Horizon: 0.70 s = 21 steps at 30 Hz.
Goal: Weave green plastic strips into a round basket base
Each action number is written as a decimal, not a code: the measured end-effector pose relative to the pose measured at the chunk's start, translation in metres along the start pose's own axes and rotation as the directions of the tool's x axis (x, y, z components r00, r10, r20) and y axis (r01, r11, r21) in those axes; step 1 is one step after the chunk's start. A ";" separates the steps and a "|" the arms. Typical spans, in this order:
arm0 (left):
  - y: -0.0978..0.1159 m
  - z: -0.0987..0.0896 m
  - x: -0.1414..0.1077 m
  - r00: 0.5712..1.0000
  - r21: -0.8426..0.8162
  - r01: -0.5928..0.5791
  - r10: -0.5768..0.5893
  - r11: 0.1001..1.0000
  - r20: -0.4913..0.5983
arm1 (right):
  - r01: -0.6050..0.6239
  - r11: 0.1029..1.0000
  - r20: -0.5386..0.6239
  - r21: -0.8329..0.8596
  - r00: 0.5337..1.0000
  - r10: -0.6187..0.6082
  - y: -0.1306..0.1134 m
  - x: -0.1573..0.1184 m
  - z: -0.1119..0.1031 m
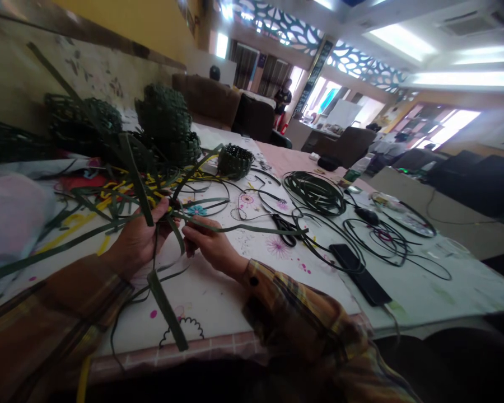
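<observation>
My left hand (136,240) is closed around the crossing point of several flat dark green weaving strips (167,310), which fan out in all directions above the table. Close beside it, my right hand (212,243) has its fingers pinched together on a strip at the right side of the bundle. One long strip (243,228) runs from there to the right, past the back of the right hand. The fingertips of both hands are partly hidden, so the exact grip is hard to see. Yellow strips (94,210) lie behind the left hand.
A small woven basket (235,161) and larger woven pieces (163,115) stand at the back. Coiled green strips (315,193), black-handled scissors (286,230) and a black phone-like device (359,274) with a cable lie rightward. A pale plastic bag (12,224) is at left.
</observation>
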<state>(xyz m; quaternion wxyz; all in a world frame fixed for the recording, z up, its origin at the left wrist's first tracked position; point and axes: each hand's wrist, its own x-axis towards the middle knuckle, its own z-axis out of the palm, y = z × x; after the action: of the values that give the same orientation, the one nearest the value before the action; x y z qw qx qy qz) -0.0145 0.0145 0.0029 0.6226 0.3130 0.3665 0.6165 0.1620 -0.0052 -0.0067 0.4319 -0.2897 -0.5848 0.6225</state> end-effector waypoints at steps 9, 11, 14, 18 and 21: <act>-0.007 -0.003 0.004 1.000 -0.012 0.009 -0.009 1.000 0.023 | -0.046 0.986 -0.099 -0.163 0.995 0.030 0.004 0.002 0.001; -0.006 0.000 0.003 0.999 -0.042 0.031 -0.030 0.999 0.010 | 0.010 0.927 -0.162 -0.375 0.984 -0.076 0.005 0.002 0.000; -0.002 0.004 0.000 0.996 -0.053 0.085 -0.085 0.995 -0.001 | 0.058 0.738 -0.179 -0.672 0.954 -0.239 0.001 0.001 -0.002; 0.001 0.006 -0.003 0.996 -0.060 0.087 -0.087 0.994 0.007 | 0.039 0.642 -0.165 -0.766 0.953 -0.255 -0.001 -0.001 -0.001; -0.001 0.007 -0.006 0.999 -0.042 0.046 -0.045 0.998 0.025 | 0.031 0.700 -0.172 -0.714 0.961 -0.218 0.004 -0.002 0.002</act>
<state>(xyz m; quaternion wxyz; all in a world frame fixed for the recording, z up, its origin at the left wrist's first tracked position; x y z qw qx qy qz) -0.0076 0.0089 0.0059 0.6473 0.2988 0.3528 0.6060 0.1602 -0.0080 -0.0107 0.3984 -0.4660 -0.7385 0.2806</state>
